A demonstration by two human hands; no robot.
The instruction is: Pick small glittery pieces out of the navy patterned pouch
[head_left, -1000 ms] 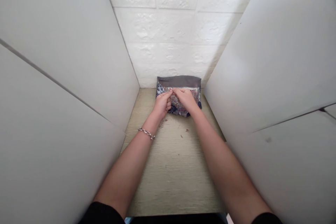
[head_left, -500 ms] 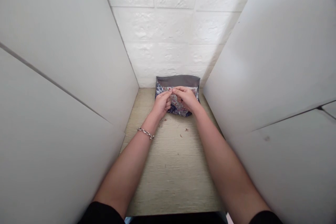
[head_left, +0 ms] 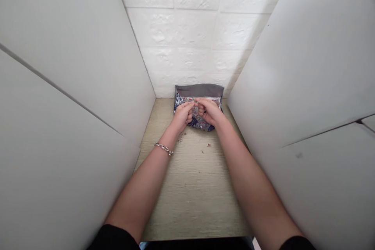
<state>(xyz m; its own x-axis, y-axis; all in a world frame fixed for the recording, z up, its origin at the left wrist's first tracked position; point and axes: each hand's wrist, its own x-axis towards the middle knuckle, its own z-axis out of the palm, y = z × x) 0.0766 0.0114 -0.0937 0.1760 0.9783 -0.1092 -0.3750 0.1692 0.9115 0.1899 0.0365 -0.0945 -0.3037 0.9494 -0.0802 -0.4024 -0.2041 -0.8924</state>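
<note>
My left hand (head_left: 183, 115) and my right hand (head_left: 209, 110) meet fingertip to fingertip over a low open container (head_left: 199, 90) with a dark grey inner wall and a blue-and-white patterned outside. Both hands are closed in a pinch, thumbs and forefingers pressed together. Whatever lies between the fingertips is too small to name. Small reddish and pale bits (head_left: 197, 114) show inside the container beneath my hands. A chain bracelet (head_left: 163, 148) circles my left wrist.
Several brown crumbs (head_left: 208, 145) lie on the pale wooden surface (head_left: 193, 191) in front of the container. White panels (head_left: 73, 66) stand close on the left, with another white panel (head_left: 304, 66) on the right. A white brick-patterned wall (head_left: 193, 27) rises behind.
The joined fingertips have shifted slightly right and down. My right hand's curled lower fingers show a little more. The container and crumbs rest where they were.
</note>
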